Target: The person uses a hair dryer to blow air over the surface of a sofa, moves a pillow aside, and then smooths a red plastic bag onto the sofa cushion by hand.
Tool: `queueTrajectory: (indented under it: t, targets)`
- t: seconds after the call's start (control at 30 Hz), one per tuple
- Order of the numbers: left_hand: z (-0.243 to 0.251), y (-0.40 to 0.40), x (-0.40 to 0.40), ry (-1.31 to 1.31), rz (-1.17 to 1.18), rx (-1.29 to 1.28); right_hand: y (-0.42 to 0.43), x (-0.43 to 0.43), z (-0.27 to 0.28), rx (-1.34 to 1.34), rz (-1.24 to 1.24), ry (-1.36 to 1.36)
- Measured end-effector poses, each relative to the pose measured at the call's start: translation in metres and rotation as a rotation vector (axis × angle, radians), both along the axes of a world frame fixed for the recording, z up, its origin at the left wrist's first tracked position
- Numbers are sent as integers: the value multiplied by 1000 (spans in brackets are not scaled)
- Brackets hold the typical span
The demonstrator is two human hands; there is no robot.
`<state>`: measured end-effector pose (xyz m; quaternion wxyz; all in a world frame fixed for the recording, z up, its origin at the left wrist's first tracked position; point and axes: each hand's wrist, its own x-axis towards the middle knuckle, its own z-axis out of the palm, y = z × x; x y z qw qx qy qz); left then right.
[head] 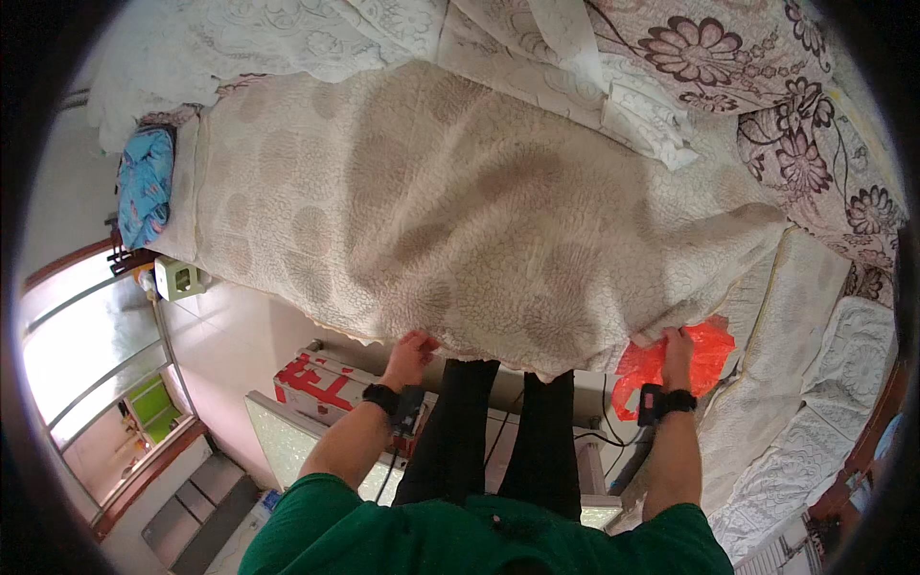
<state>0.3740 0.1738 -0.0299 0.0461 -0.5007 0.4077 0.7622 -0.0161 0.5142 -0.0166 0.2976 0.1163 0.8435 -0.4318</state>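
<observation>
A beige quilted cover with round brown patterns lies in loose folds over a long seat in front of me. My left hand pinches its near edge, left of my knees. Farther right, my right hand grips the same edge where the fabric bunches up. A red plastic bag sits behind and around the right hand; whether the fingers also hold it is unclear. The cover's right side is drawn askew, baring another beige padded layer. Both wrists wear black straps with small devices.
Floral cushions and white lace-patterned cloth line the back. A folded blue cloth is at the left end, a green-and-white stool below it. Near my legs are a red-taped white box, a glittery panel and dark cables.
</observation>
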Motion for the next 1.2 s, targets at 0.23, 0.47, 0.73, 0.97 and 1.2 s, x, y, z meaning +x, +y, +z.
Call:
queueTrajectory:
  t: [0.23, 0.47, 0.73, 0.97, 1.2]
  targets:
    - [11, -26, -6, -406, -72, 299, 11, -139, 127, -498, -275, -160]
    - [-3, 40, -73, -332, 105, 491, 38, -273, 254, -489, -168, 189]
    - [85, -14, -130, 9, 39, -497, 25, -354, 272, -420, 318, 461]
    - [224, -193, -279, 357, 50, -395, 32, -440, 256, -515, 161, 651]
    - [141, -237, -303, 382, -483, -895, 0, -250, 234, -549, -325, 506]
